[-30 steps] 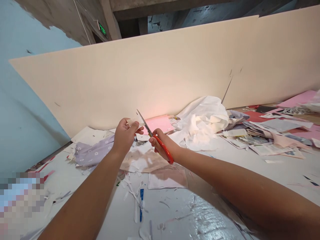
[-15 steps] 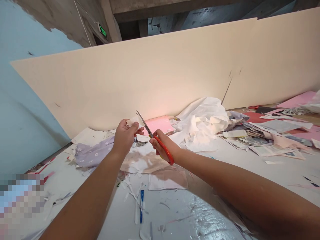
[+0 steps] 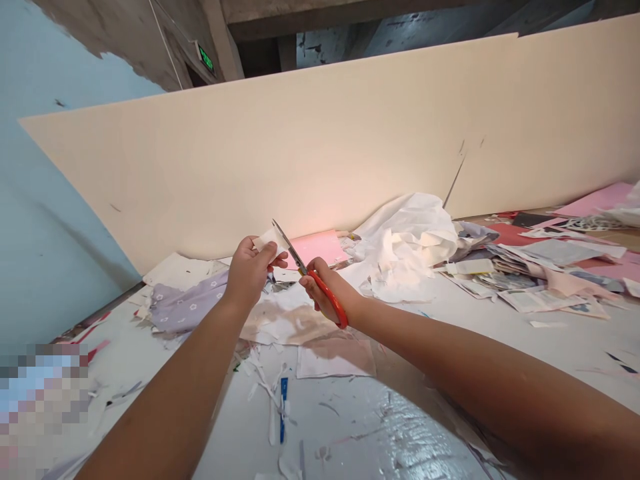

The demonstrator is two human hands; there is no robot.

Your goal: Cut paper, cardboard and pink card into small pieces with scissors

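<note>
White scrap [image 3: 269, 239] beside scissors [image 3: 299, 261]
My left grip [image 3: 250, 275] pinches the scrap; my right grip [image 3: 341, 285] holds the scissors just right of it, long axis slanting forward-left.

Warm glow on pale board [image 3: 320, 147]; glare on tabletop [image 3: 415, 433]; ceiling [image 3: 425, 37] dim; lower-left corner pixelated

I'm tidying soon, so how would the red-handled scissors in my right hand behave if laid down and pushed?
The red-handled scissors should stay rigid, since the long blades look metallic. They probably won't roll, given their long shape and looped handle. The handle's gloss suggests it may feel slippery.
</note>
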